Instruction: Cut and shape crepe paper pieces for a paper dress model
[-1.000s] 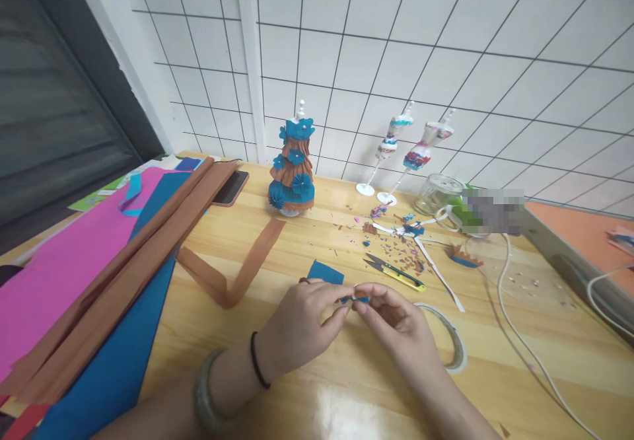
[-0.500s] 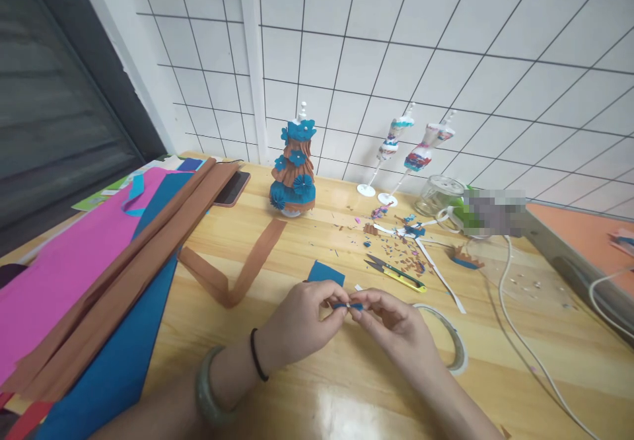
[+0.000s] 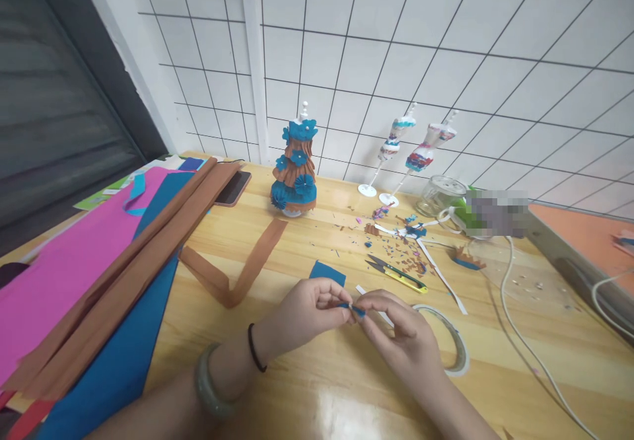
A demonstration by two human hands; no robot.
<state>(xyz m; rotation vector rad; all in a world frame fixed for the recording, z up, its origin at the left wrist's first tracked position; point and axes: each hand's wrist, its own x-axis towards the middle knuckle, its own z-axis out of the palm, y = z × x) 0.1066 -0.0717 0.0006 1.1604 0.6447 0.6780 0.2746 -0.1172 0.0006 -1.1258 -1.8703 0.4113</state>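
Between my two hands is a small blue paper piece [image 3: 360,311], pinched narrow at its middle, where a pale spot shows. My left hand [image 3: 317,304] grips its left end between thumb and fingers, covering most of that side. On the other end, my right hand [image 3: 401,328] closes thumb and forefinger. A folded blue paper square [image 3: 327,273] lies just beyond my left hand. Partly under my right hand is a white strip [image 3: 361,290], and a roll of tape [image 3: 460,354] lies to its right. Yellow-handled thread snips [image 3: 399,275] rest behind my right hand.
A mannequin in a blue and brown paper dress [image 3: 294,169] stands near the wall, two bare-stemmed mannequins [image 3: 421,156] to its right. Paper scraps [image 3: 396,248] litter the table. Brown strip [image 3: 232,288], crepe sheets [image 3: 99,248] and phone [image 3: 235,189] lie left; a cable [image 3: 505,288] runs right.
My hands have shifted slightly right with the blue paper piece, and its right end now tilts downward. More of the white strip shows by my right hand.
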